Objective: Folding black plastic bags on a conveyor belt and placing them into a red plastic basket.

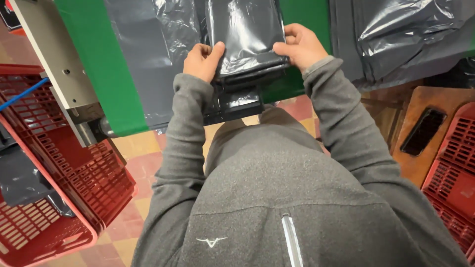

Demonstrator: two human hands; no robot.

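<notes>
Black plastic bags, folded into a stack [247,37], sit at the near edge of the green table [99,64]; the left hand [202,62] and right hand [301,47] grip its sides. Looser bags [396,34] lie right of the stack, unfolded.

Red crate [59,163], phone [423,131] on stool [420,163]

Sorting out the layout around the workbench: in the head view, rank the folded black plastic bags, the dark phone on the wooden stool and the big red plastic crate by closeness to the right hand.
1. Folded black plastic bags, gripped by the right hand.
2. Dark phone, lower right on the wooden stool.
3. Big red plastic crate, far left.
</notes>
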